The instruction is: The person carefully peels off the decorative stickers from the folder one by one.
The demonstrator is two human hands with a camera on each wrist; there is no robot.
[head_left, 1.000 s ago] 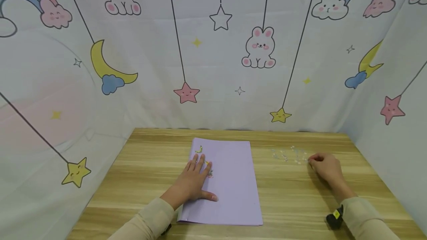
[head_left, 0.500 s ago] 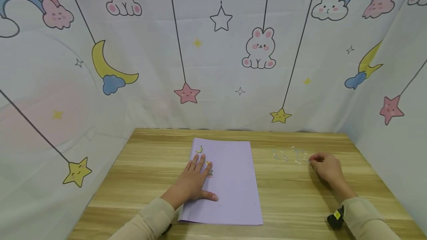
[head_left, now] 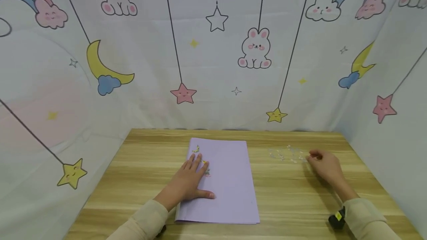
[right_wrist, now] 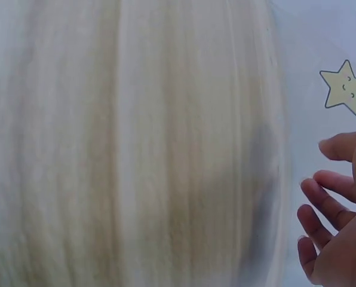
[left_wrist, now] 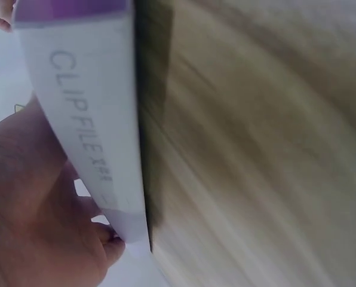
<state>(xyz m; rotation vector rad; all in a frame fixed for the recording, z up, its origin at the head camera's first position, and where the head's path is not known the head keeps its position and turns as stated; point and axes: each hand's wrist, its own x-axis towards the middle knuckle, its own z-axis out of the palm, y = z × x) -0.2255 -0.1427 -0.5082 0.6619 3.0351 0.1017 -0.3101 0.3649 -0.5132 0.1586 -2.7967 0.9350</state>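
A lilac clip file [head_left: 230, 184] lies on the wooden table, with "CLIP FILE" printed on its white spine [left_wrist: 85, 119]. My left hand [head_left: 186, 182] rests on its cover, fingers spread and straight. Near those fingertips are a yellow moon sticker [head_left: 196, 149] and a small flower-like sticker [head_left: 207, 172], partly beside the index finger. Over the right of the table is my right hand [head_left: 325, 166], fingers loosely bent. In the right wrist view, the thumb [right_wrist: 336, 147] stands apart from the fingers and nothing shows between them. Just left of it lie several tiny pale stickers [head_left: 289, 155], perhaps on clear film.
The wooden table [head_left: 283, 199] reaches back to a white curtain [head_left: 217, 110] printed with stars, moons, rabbits and rainbows. More curtain encloses both sides. A small black device [head_left: 337, 219] sits at the right sleeve [head_left: 363, 214].
My right thumb and fingertips, earlier together beside the tiny stickers, have parted and lifted slightly. My left hand has stayed on the clip file. The head view has shifted a little.
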